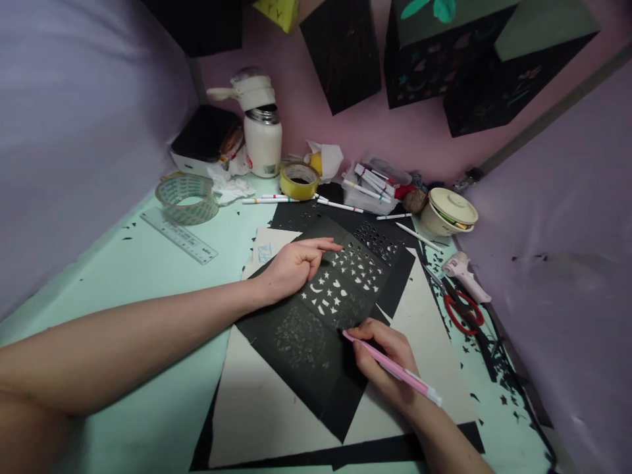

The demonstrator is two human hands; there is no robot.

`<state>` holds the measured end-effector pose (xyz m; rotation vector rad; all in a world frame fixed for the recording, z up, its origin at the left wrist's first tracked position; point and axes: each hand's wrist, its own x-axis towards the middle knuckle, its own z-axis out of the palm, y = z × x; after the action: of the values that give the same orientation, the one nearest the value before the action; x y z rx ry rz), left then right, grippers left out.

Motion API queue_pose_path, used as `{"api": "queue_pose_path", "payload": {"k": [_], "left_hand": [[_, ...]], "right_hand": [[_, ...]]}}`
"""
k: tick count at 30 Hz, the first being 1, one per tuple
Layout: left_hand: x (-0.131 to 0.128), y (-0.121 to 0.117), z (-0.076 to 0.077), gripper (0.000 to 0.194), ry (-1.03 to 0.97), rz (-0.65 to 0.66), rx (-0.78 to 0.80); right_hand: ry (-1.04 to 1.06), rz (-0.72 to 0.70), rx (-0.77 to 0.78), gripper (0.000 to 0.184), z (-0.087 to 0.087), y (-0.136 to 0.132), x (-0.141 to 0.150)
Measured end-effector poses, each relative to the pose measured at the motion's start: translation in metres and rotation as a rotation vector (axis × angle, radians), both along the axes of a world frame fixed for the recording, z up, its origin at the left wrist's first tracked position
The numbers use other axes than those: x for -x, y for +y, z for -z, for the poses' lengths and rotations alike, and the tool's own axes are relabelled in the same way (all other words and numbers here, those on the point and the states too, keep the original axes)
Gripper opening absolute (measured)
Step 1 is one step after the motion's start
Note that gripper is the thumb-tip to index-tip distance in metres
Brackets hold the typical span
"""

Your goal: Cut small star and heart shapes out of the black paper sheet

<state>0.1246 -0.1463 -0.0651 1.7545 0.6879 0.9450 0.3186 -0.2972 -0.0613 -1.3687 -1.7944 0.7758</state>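
My right hand (388,355) grips a slim pink craft knife (395,368) like a pen. Its tip meets a sheet of black paper (281,316); the blade is too small to make out. Star, heart and moon holes are cut through the upper part of this sheet, and faint drawn patterns cover the lower part. My left hand (291,266) rests on the sheet's upper left side, forefinger stretched out and the other fingers curled, holding nothing. White board (261,401) lies beneath the black paper.
Red-handled scissors (463,313), a pink glue gun (467,276) and black scraps lie right. A clear ruler (178,236) and tape rolls (187,201) lie left. Behind stand a white flask (263,145), a box of markers (368,187) and a lidded bowl (449,212). Black boxes (343,56) hang above.
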Motion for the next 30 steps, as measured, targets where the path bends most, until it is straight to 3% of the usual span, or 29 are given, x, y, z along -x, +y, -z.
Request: {"api": "queue_pose_path", "payload": {"k": [21, 30], "left_hand": [[-0.0004, -0.0003, 0.0002, 0.022, 0.009, 0.028, -0.051], [0.0001, -0.0008, 0.0005, 0.025, 0.048, 0.052, -0.209]], "right_hand": [[0.020, -0.005, 0.013, 0.009, -0.0001, -0.0004, -0.0003], [0.020, -0.015, 0.027, 0.010, 0.0000, 0.0001, -0.0009]]}}
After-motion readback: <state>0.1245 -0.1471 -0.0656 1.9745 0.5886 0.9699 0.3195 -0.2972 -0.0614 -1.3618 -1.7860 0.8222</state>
